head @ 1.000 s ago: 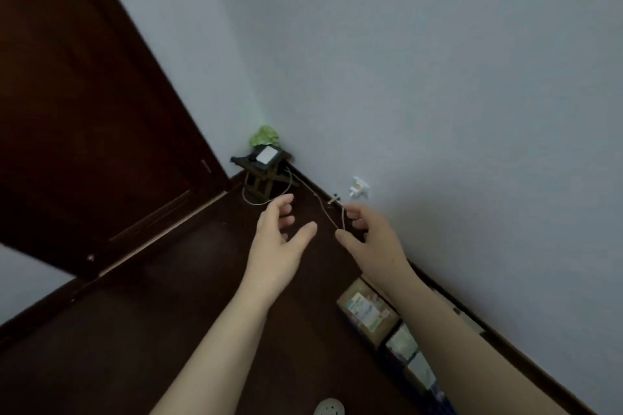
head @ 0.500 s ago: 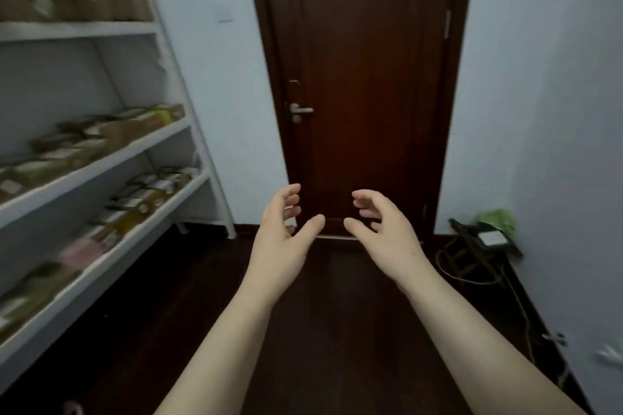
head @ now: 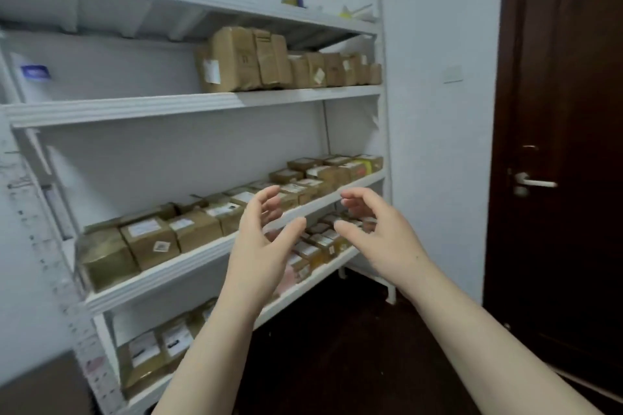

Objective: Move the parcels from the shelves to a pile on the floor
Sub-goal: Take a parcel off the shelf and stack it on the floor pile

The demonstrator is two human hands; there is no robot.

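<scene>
Standing against the wall at left, the white shelves [head: 135,108] carried brown parcels [head: 148,239] on three levels. An upright row [head: 236,61] stood on the upper board, flat labelled ones lay along the middle board, and more sat on the lowest board. All rested in place, apart from both hands.

The left hand [head: 263,246] was raised in front of the middle board's edge, its forearm rising from the lower frame. Its palm was turned rightward, the fingers loosely curved and the thumb stretched out. It was relaxed and held nothing.

The right hand [head: 381,239] hovered just beside it at the same height, palm turned leftward and fingers curved. Its thumb pointed toward the left thumb, and it was likewise empty. A clear gap separated the two thumbs.

Dark floor [head: 337,364] lay beneath the forearms. A dark wooden door [head: 573,94] with a metal handle [head: 532,183] stood at far right.
</scene>
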